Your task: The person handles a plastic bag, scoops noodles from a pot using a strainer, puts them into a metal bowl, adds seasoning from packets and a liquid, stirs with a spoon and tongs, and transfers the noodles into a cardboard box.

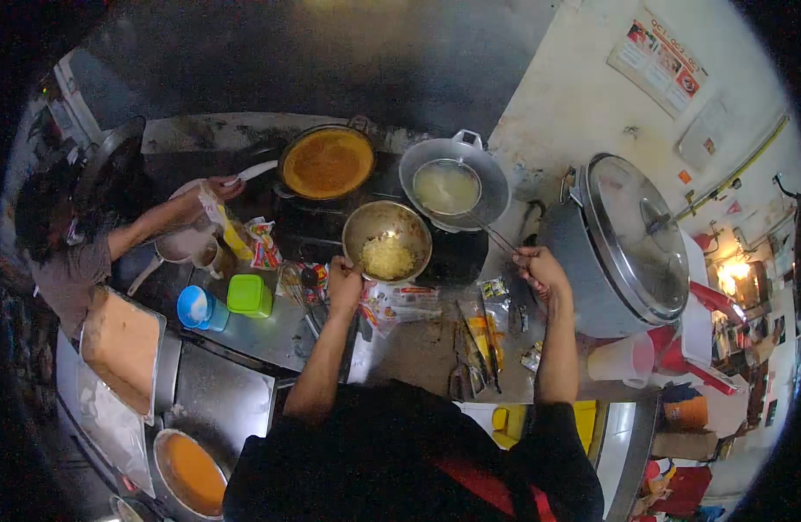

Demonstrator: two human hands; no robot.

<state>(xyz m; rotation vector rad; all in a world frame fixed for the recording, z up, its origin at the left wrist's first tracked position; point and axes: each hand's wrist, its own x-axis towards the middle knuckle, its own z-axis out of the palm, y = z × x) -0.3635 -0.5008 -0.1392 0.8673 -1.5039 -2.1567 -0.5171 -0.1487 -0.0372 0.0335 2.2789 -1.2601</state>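
My left hand (345,284) grips the near left rim of a metal bowl (355,222) with a heap of pale yellow chopped food (387,258) in it. In my right hand (537,267) is the thin handle of a round wire-mesh strainer (482,192), whose basket rests inside a metal wok (498,169) on the stove. Pale yellowish contents show in the strainer; whether they are liquid or solid is unclear. Behind the bowl, to the left, stands a pan of orange-brown sauce (329,160).
Another person's arm (159,218) reaches in from the left, holding a white-handled utensil (258,170). A large lidded pot (563,261) stands at right. A blue container (201,310), a green container (250,297), a whisk (299,293) and tongs (472,352) lie nearer me.
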